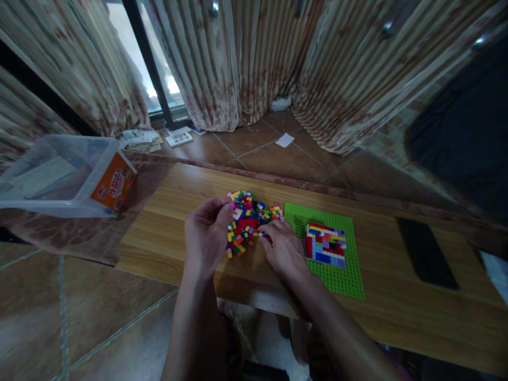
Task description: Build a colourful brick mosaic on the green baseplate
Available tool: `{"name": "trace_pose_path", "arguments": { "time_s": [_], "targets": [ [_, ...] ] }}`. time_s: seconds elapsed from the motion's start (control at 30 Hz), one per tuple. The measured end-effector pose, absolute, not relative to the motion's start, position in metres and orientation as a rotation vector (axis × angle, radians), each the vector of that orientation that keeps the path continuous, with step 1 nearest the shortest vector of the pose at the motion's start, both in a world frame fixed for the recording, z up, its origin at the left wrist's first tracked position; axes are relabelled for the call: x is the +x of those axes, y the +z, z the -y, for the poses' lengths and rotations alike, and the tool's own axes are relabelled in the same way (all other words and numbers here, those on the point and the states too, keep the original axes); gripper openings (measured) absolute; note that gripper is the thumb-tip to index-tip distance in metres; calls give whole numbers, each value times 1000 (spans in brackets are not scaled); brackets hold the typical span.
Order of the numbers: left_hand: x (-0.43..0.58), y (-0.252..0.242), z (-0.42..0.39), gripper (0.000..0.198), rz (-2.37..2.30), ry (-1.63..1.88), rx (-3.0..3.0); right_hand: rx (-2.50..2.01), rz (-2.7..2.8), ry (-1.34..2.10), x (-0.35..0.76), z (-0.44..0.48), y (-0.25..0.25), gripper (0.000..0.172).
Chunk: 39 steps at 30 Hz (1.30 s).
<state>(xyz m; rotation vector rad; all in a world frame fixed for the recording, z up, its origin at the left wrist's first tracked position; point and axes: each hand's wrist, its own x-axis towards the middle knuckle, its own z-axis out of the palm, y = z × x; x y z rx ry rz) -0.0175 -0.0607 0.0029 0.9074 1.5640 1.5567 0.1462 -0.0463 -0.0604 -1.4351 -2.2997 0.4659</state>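
Bricks in many colours lie in a loose heap at the middle of the wooden tabletop, and both hands work at its edges. The left hand sits at the heap's left side with its back to the camera, fingers curled inward and the thumb up against the topmost pieces. Its grip looks half closed, but the hand's own back hides whether any brick is pinched. The right hand lies palm down at the heap's lower right, fingertips bent into the pieces. Here too the grip is hooked rather than spread, and what it holds, if anything, cannot be told.

The heap lies between the hands, so each can pick from its own side without crossing over. Just beside it on the right lies a green studded plate, flat on the tabletop, with a block of joined bricks in red, blue, yellow and white standing on it. Plate and heap almost touch, which keeps the reach from one to the other short.

Further right a black phone lies face up, well apart from the pieces. Off the tabletop's left end a clear plastic bin lies tipped, with an orange box at its mouth. Patterned curtains hang behind.
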Motion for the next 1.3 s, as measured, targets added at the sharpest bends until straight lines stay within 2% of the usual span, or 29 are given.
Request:
{"name": "trace_pose_path", "arguments": {
  "time_s": [0.17,0.33,0.47,0.67,1.1,1.3],
  "targets": [
    [-20,-4,59,19,-1575,1492,986,-1348,2229,536,157,49,-54,18],
    [-14,-5,62,24,-1602,1054,1362,-1241,2071,552,163,57,-29,30],
    [2,-5,66,30,-1414,833,1494,-1129,1977,582,166,61,-18,31],
    [15,-5,65,31,-1352,845,1446,-1116,1654,919,169,60,-23,29],
    [20,0,65,24,-1259,911,1438,-1032,1240,1377,168,59,-17,17],
    [13,-1,64,33,-1162,959,1278,-1001,1110,1554,168,59,-20,18]
  ]
}}
